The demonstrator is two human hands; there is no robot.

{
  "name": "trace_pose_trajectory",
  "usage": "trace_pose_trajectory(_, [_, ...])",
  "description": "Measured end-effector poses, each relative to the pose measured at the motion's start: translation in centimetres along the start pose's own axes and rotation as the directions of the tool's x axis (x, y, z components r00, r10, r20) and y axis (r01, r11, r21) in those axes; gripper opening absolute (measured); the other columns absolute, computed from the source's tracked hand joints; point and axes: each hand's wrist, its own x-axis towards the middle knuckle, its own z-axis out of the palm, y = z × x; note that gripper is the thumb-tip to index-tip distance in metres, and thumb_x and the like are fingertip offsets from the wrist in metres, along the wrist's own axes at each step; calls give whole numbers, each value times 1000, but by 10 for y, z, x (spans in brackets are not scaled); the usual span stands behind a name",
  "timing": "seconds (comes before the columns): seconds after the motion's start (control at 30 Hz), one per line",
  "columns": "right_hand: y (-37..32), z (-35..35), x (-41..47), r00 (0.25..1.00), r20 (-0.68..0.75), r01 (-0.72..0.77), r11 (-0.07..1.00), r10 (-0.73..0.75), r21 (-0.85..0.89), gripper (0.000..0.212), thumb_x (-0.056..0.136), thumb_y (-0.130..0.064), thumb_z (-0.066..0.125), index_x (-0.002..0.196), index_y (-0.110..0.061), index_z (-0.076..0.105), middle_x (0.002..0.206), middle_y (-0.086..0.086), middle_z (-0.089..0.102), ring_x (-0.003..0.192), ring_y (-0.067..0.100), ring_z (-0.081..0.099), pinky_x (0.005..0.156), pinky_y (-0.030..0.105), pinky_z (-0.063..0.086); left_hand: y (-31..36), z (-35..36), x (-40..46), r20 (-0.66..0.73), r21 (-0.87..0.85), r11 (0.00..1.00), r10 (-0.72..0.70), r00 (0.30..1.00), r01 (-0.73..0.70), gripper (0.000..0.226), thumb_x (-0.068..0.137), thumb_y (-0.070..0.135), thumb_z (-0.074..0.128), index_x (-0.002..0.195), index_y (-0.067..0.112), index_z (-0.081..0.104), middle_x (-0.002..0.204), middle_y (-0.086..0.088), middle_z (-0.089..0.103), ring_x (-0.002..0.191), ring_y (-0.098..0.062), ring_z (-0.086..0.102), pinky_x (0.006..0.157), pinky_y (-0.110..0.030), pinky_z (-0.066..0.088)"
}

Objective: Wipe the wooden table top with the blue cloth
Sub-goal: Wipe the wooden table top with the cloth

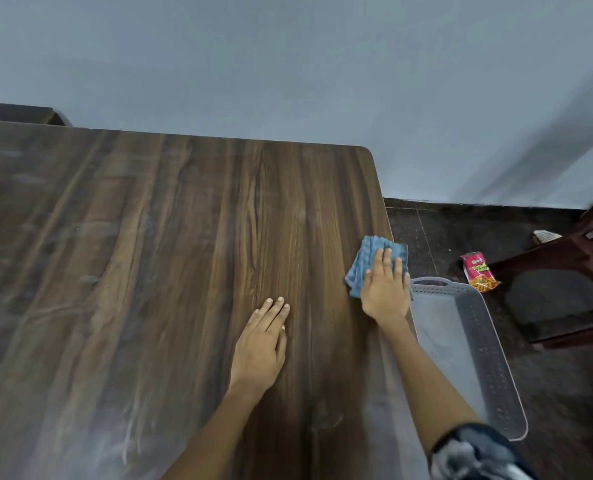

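Right hand (387, 292) flat on blue cloth (374, 258), left hand (262, 344) flat

Dark wood-grain table top (184, 254), smooth, faintly smeared. Ribbed blue cloth (366, 268). Perforated matt grey plastic basket (489, 358) at right

Table top (167, 237) bare leftward; basket (478, 341) beside right edge.

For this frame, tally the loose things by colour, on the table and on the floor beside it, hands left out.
Blue: 1, the blue cloth under the right hand at the table's right edge.
Grey: 1, the plastic basket on the floor.
Red: 1, the snack packet on the floor.
Total: 3.
The left hand rests flat on the wood, holding nothing.
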Motion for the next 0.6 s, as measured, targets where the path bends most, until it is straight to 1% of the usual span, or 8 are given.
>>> trace_pose_trajectory(0.07, [-22, 3, 2, 1000, 11, 14, 1000, -14, -4, 55, 102, -31, 16, 152, -14, 1, 160, 6, 0, 147, 26, 1, 119, 42, 3, -1, 0, -4, -6, 1, 1000, -13, 1000, 13, 54, 91, 33, 16, 134, 16, 45, 141, 7, 42, 135, -5, 23, 113, -28, 15])
trace_pose_trajectory(0.13, [-41, 12, -17, 989, 33, 144, 990, -144, -12, 56, 99, -33, 6, 152, -15, 4, 160, 6, 2, 147, 26, 5, 118, 42, 5, -1, -1, -6, -2, -2, 1000, -16, 1000, 16, 54, 91, 33, 17, 133, 15, 46, 141, 5, 44, 134, -6, 26, 114, -27, 16])
trace_pose_trajectory(0.23, [-46, 21, -83, 918, 63, 393, 919, -392, -10, 59, 94, -34, 15, 146, -13, 33, 151, 6, 34, 139, 27, 33, 111, 46, 27, -5, -1, -10, 18, 7, 1000, 4, 1000, -4, 57, 90, 35, 15, 135, 14, 43, 143, 3, 41, 136, -10, 26, 114, -25, 14])
trace_pose_trajectory(0.3, [-27, 27, -128, 890, 78, 450, 893, -448, -3, 53, 95, -34, 27, 142, -16, 40, 145, 2, 44, 135, 21, 40, 109, 42, 35, -6, -1, -14, 22, 15, 1000, 13, 1000, -13, 59, 89, 36, 12, 137, 15, 39, 145, 4, 37, 138, -9, 22, 114, -26, 13])
trace_pose_trajectory(0.37, [3, 29, -155, 928, 71, 367, 930, -366, 9, 51, 96, -35, 28, 142, -19, 39, 144, -2, 44, 134, 17, 40, 114, 35, 25, -5, -2, -18, 14, 11, 1000, 13, 1000, -13, 59, 90, 37, 11, 138, 16, 38, 145, 5, 36, 137, -6, 19, 114, -26, 13])
trace_pose_trajectory(0.43, [32, 26, -158, 978, 30, 206, 978, -206, -8, 55, 97, -39, 18, 145, -16, 32, 148, 0, 40, 137, 20, 36, 112, 33, 17, -5, -4, -22, 9, 8, 1000, 13, 1000, -13, 59, 90, 37, 11, 137, 15, 39, 145, 5, 36, 136, -5, 16, 114, -27, 13])
trace_pose_trajectory(0.5, [49, 18, -140, 998, 16, 68, 998, -68, -15, 63, 95, -44, 4, 150, -16, 18, 155, 2, 26, 144, 22, 21, 116, 35, 11, -5, -4, -24, 7, 12, 1000, 18, 1000, -18, 59, 90, 36, 10, 137, 15, 39, 145, 5, 36, 136, -5, 16, 114, -27, 12])
trace_pose_trajectory(0.6, [38, 10, -99, 996, 20, -90, 996, 89, 4, 56, 101, -36, 14, 152, -16, 2, 160, 3, 3, 147, 24, 2, 118, 41, 4, -4, -6, -25, 18, 20, 1000, 17, 1000, -17, 49, 96, 32, 18, 139, 16, 36, 147, 5, 33, 138, -7, 16, 114, -26, 10])
